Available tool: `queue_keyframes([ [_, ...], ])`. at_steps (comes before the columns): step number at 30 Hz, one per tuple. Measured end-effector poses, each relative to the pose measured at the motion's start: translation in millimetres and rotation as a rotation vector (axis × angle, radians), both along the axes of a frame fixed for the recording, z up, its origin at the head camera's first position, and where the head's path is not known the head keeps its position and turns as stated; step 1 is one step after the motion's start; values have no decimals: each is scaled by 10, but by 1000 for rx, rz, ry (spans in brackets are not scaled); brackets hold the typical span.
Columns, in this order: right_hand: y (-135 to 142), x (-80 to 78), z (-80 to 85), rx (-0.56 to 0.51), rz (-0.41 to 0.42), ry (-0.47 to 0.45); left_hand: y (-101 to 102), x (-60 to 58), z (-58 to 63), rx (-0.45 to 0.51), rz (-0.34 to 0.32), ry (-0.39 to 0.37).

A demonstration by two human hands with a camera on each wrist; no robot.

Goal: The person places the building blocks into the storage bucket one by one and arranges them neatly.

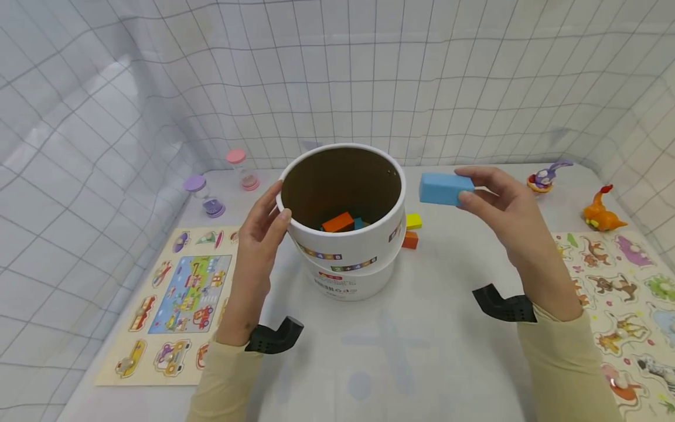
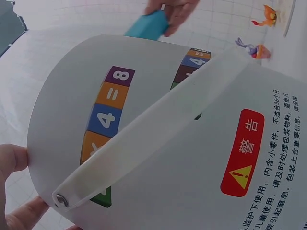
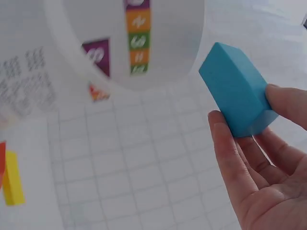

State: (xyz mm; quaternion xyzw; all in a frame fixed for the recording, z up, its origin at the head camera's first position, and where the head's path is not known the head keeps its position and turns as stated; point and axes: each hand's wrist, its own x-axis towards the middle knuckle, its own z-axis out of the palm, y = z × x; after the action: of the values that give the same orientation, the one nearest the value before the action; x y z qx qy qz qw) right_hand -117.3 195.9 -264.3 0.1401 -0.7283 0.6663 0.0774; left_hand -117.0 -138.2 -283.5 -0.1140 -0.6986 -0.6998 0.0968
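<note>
A white bucket (image 1: 352, 258) with printed number sums stands in the middle of the table, its mouth tilted toward the head camera. My left hand (image 1: 257, 243) holds it by the left side of the rim, thumb toward the front. Inside lie an orange block (image 1: 338, 223) and part of a blue one (image 1: 358, 224). To the right of the bucket, my right hand (image 1: 501, 202) pinches a light blue rectangular block (image 1: 440, 189) by one end, thumb against fingers. That blue block (image 3: 240, 91) is raised beside the bucket wall in the right wrist view.
Yellow (image 1: 413, 221) and orange (image 1: 409, 240) blocks lie behind the bucket's right side. Picture puzzle boards flank it, left (image 1: 126, 328) and right (image 1: 633, 305). Pink (image 1: 244, 170) and purple (image 1: 204, 196) sand timers stand back left; purple (image 1: 545, 176) and orange (image 1: 601, 212) figurines back right.
</note>
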Motion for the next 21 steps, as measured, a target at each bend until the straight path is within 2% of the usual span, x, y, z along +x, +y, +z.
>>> queue_keyframes([
  [2, -139, 17, 135, -55, 43, 41, 10, -2, -9, 5, 8, 5],
  [3, -211, 15, 189, -41, 54, 50, 18, -3, -13, 9, 13, 9],
  [7, -468, -60, 297, 124, 70, 102, 54, -10, -25, 15, 18, 28],
  [12, -691, -200, 297, 309, 77, 183, 66, -17, -29, 14, 8, 40],
  [16, -777, -251, 284, 402, 90, 211, 62, -18, -15, 3, 10, 34],
  [18, -793, -256, 272, 401, 94, 221, 61, -21, -3, 3, 7, 37],
  [21, -821, -275, 227, 299, 89, 243, 56, -25, 17, 3, 5, 51],
])
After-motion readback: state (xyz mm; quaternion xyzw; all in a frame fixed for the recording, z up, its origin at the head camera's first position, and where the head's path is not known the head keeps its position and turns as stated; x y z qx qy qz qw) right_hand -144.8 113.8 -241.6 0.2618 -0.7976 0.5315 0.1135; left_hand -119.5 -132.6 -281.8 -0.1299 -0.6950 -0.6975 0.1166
